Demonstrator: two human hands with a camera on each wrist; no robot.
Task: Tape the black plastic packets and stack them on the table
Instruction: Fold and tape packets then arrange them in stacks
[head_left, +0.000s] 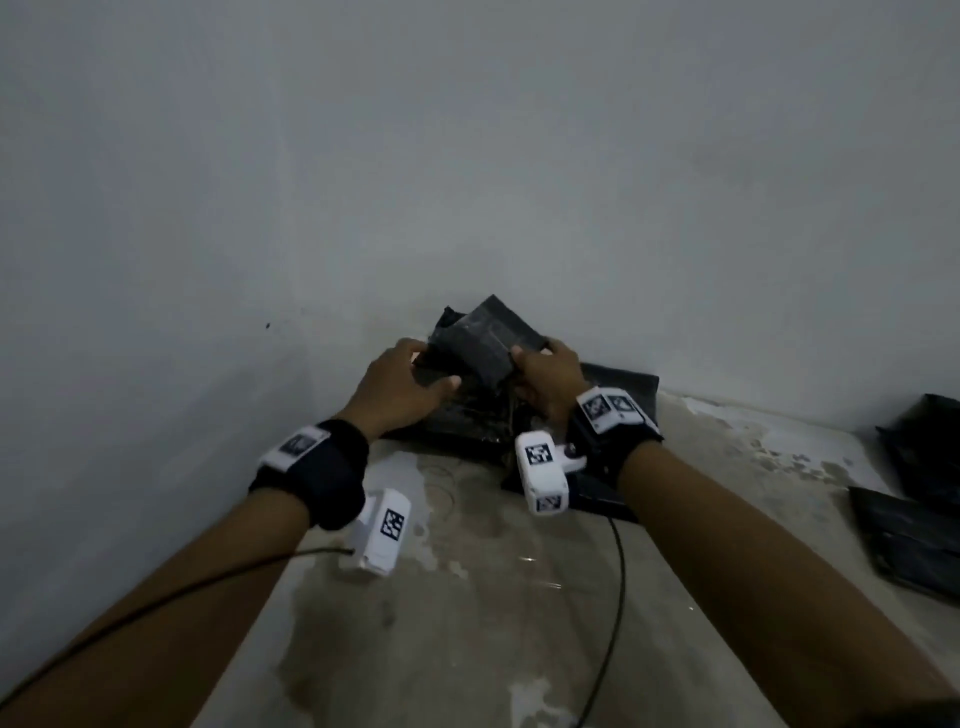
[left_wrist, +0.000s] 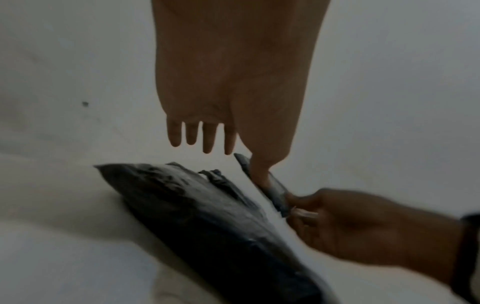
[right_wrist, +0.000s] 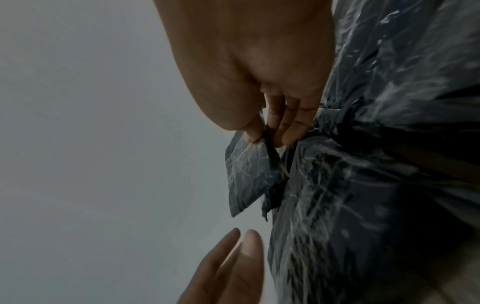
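My left hand (left_wrist: 233, 72) hangs with fingers straight, the thumb touching a thin grey strip (left_wrist: 276, 192). My right hand (left_wrist: 363, 226) pinches the strip's lower end. A black packet (left_wrist: 207, 216) lies just beside it.

The table (head_left: 467, 597) is a pale slab, blotched with darker stains and chalky white patches, set into a corner. A heap of black plastic packets (head_left: 623, 387) lies at its far corner, close against the wall. 2 more black packets (head_left: 914, 540) lie at its right edge, well apart from the heap.
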